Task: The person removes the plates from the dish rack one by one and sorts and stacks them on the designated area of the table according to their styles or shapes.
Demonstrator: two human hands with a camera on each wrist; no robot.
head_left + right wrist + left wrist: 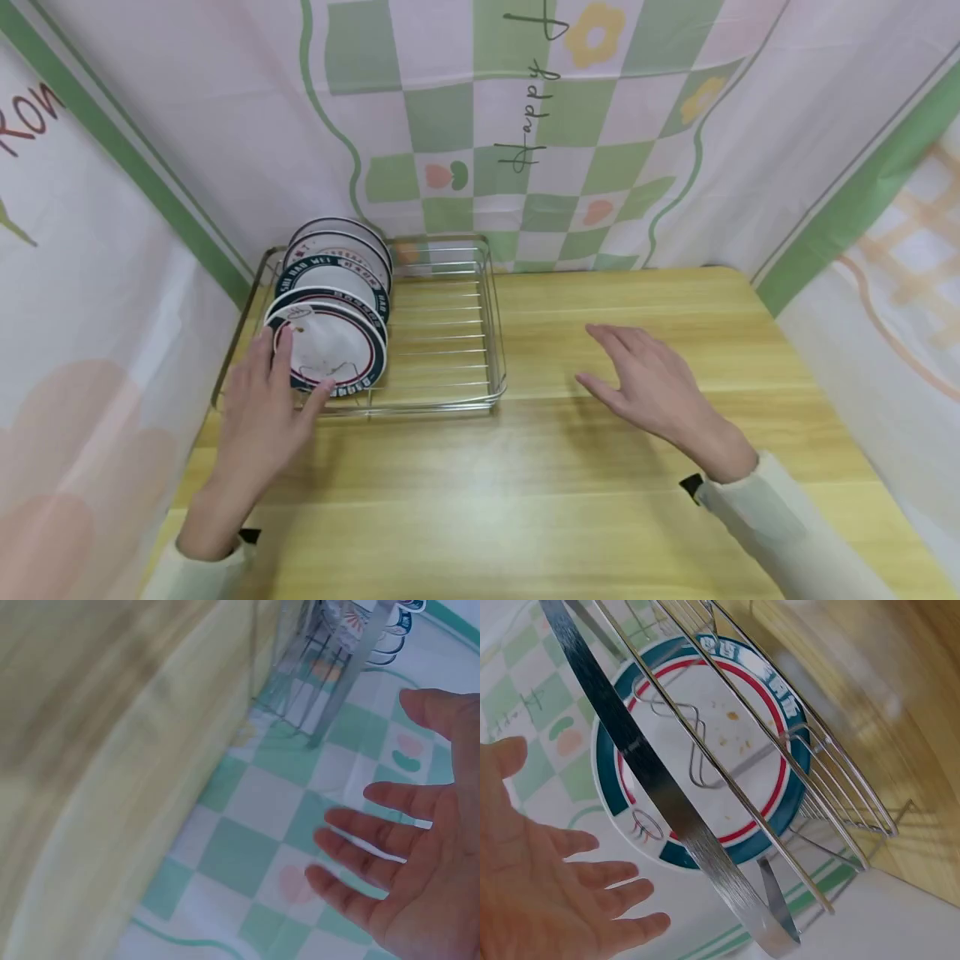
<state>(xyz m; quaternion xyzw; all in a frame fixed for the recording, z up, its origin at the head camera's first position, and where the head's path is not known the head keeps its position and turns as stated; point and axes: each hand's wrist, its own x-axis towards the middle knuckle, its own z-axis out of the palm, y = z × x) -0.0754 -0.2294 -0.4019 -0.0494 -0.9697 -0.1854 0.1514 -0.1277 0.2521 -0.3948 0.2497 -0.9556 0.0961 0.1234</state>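
Note:
A metal wire dish rack stands on the left of the table, with several plates upright in its left half. The front plate is white with a dark green rim and a red ring; small brownish bits show on it behind the wires in the left wrist view. My left hand hovers at this plate's near left side, fingers spread; the left wrist view shows the hand apart from the plate, holding nothing. Well right of the rack, my right hand hangs over the table, palm inward, fingers extended around nothing.
The rack's right half shows bare wires. Wooden tabletop extends in front of the rack and to its right. A patterned cloth hangs close behind the rack, and more cloth rises along the left side.

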